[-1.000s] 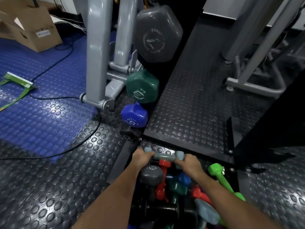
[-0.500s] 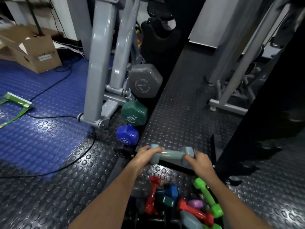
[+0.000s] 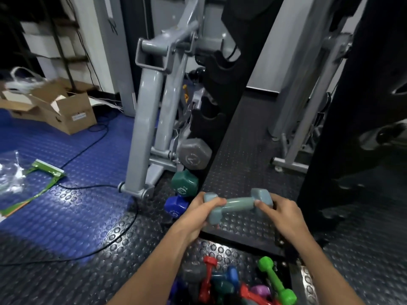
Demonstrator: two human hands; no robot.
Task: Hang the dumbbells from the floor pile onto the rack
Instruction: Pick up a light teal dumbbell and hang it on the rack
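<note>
Dumbbell rack [image 3: 222, 102]: tall and black, standing behind the hands.
Floor pile [image 3: 233, 285]: red, green, blue, grey and purple dumbbells, low in front.
Grey-blue dumbbell [image 3: 237, 204]: up in the air, lying sideways, above the pile.
Left hand [image 3: 198, 214]: grip closed around one end.
Right hand [image 3: 279, 213]: grip closed around the other end.

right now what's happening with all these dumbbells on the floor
A person is holding a pale grey-green dumbbell in both hands, the left hand around one end and the right hand at the other, level and clear of the floor. Below them a pile of coloured dumbbells lies on the studded mat. On the black rack ahead, a grey, a green and a blue dumbbell already sit in the lower slots; the slots above look empty.
</note>
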